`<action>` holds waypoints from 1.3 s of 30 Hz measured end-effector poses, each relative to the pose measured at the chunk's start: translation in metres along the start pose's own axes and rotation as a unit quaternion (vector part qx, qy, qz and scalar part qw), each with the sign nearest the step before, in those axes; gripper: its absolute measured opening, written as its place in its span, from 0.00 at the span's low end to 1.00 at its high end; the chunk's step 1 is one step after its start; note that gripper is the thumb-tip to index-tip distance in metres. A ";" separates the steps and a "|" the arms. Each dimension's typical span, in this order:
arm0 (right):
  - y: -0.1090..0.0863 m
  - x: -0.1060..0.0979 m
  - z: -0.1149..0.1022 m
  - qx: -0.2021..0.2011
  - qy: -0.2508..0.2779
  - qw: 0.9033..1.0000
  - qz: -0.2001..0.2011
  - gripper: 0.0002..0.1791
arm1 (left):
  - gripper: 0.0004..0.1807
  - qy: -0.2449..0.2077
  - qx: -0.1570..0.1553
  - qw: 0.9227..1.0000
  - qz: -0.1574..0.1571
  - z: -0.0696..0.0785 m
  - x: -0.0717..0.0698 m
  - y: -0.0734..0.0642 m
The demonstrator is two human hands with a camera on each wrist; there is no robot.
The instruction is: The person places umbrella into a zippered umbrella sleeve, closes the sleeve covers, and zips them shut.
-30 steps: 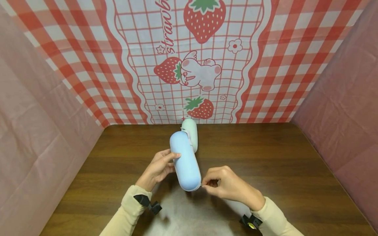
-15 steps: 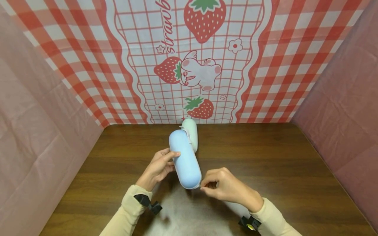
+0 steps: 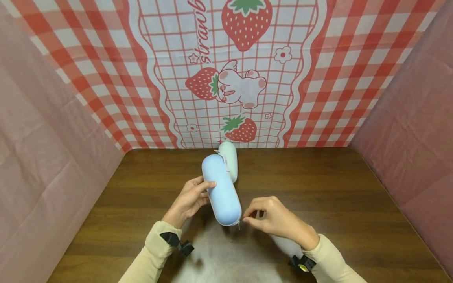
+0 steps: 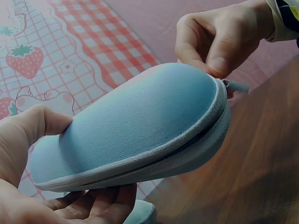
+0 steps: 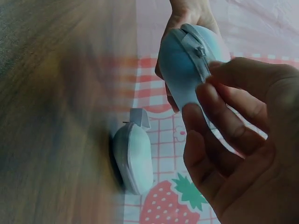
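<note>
In the head view, the left hand [image 3: 187, 201] grips the blue case [image 3: 223, 192] from its 8 o'clock side, thumb on top, above the desk [image 3: 318, 181]. At the case's 5 o'clock end hangs the zip pull [image 4: 237, 87]. The right hand [image 3: 277, 221], at 4 o'clock, has bent fingers just beside that end, its grip holding nothing. A pale green case [image 3: 232, 161] lies on the desk toward 12 o'clock, partly covered from sight by the blue one.

We see pale glare near centre on the brown wood-grain tabletop [image 3: 226, 261], soft shadows flanking it; both wrist views look dimmer, the right partly blurred.
</note>
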State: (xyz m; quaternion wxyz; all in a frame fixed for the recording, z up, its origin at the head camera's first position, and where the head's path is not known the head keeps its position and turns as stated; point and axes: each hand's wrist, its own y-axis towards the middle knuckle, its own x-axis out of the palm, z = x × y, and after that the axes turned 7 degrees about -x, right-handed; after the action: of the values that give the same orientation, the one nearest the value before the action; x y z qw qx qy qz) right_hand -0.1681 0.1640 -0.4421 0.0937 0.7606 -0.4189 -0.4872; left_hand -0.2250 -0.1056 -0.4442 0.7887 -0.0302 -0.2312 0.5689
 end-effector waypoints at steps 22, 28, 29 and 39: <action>0.008 0.021 -0.005 0.321 0.155 0.933 0.053 0.37 | 0.34 -0.017 0.009 1.000 -0.003 -0.006 0.016 0.001; 0.005 0.023 -0.004 0.345 0.192 0.915 0.085 0.33 | 0.38 -0.013 0.007 0.999 -0.031 -0.005 0.017 0.001; 0.005 0.022 -0.004 0.346 0.199 0.912 0.094 0.33 | 0.38 -0.012 0.008 0.999 -0.037 -0.005 0.016 0.001; 0.003 0.007 0.000 0.360 0.224 0.896 0.132 0.31 | 0.36 -0.037 0.002 0.997 -0.075 0.001 0.001 -0.003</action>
State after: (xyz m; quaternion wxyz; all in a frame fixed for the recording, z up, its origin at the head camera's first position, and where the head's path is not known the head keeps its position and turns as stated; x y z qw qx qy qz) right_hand -0.1684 0.1575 -0.4448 -0.0317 0.7691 -0.6298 -0.1037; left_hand -0.2223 -0.1057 -0.4424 0.8201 0.0101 -0.2604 0.5094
